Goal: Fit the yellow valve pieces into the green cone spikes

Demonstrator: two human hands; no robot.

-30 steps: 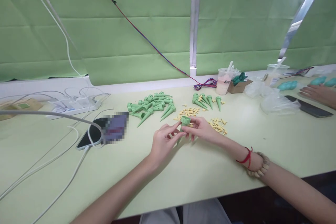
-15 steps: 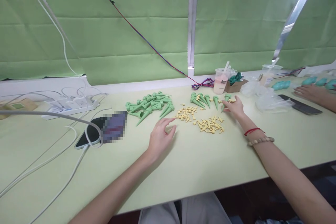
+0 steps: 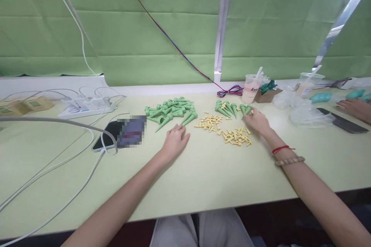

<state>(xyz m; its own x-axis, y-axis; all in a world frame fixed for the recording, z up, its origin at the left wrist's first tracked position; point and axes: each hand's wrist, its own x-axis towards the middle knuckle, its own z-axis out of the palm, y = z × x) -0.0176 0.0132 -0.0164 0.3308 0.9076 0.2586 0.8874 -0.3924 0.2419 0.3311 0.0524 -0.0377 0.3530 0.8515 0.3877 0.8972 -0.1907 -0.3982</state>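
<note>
My left hand (image 3: 174,141) rests on the table with fingers stretched out and nothing in it. Its fingertips are just in front of a pile of green plastic plant-watering spikes (image 3: 169,111), close to a spike (image 3: 189,117) at the pile's right edge. Over on the right, my right hand (image 3: 257,121) has its fingers closed around a green spike (image 3: 248,109), at the end of a small row of spikes (image 3: 227,108). Some of these have yellow pieces on them. Between my hands lie two heaps of small yellow plastic nozzles, one farther left (image 3: 210,122) and one nearer me (image 3: 237,136).
A drink cup (image 3: 250,89) and a small cardboard box (image 3: 266,95) stand behind the row. Plastic bags (image 3: 308,114), another cup (image 3: 307,84) and a dark phone (image 3: 342,120) lie rightward, beside another person's hand (image 3: 355,109). Leftward are a phone (image 3: 108,135), white cables and a power strip (image 3: 87,107).
My left hand has moved from beside the yellow nozzles toward the green pile. The fingers of my right hand have closed in around the spike at the row's end. The view has shifted slightly.
</note>
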